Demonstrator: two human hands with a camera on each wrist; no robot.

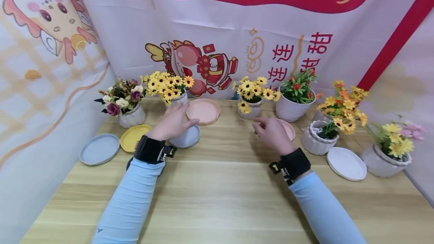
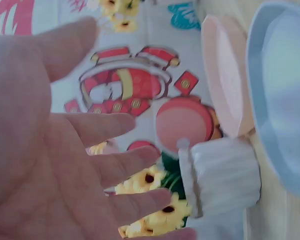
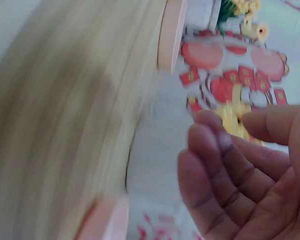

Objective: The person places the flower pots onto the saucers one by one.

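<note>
Pot of yellow flowers at back centre stands ahead-left of the right hand, the nearer grip (loosely bent, empty); left hand spreads empty.

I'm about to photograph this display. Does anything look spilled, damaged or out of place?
I see no spill or damage: the flowerpots stand upright and the saucers lie flat. What looks odd is the cartoon creature on the left wall covering: it appears upside down, its eyes below its cheeks.

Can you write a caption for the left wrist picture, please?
Open left hand near a pale pot of yellow flowers and a blue dish.
</note>
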